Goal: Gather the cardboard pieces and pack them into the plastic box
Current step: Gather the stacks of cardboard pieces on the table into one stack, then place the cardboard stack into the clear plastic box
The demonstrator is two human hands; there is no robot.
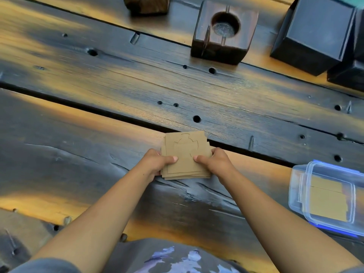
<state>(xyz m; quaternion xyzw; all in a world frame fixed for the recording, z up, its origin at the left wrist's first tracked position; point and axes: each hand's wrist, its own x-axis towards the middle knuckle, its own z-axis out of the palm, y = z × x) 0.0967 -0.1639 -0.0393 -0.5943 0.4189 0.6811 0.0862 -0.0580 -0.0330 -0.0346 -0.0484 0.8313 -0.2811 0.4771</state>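
A stack of brown cardboard pieces (185, 148) sits at the middle of the dark wooden table, its top piece scored with a curved cut-out outline. My left hand (155, 161) grips the stack's left edge, thumb on top. My right hand (215, 160) grips its right edge the same way. The edges of the pieces are slightly staggered. A clear plastic box (297, 186) with blue clips lies at the right edge of the view, with flat cardboard pieces showing through it.
A dark wooden block (202, 48) with a round recess stands at the back centre. Black boxes (315, 34) stand at the back right. A rough wood chunk (147, 4) sits at the top. The planks have gaps, holes and nails.
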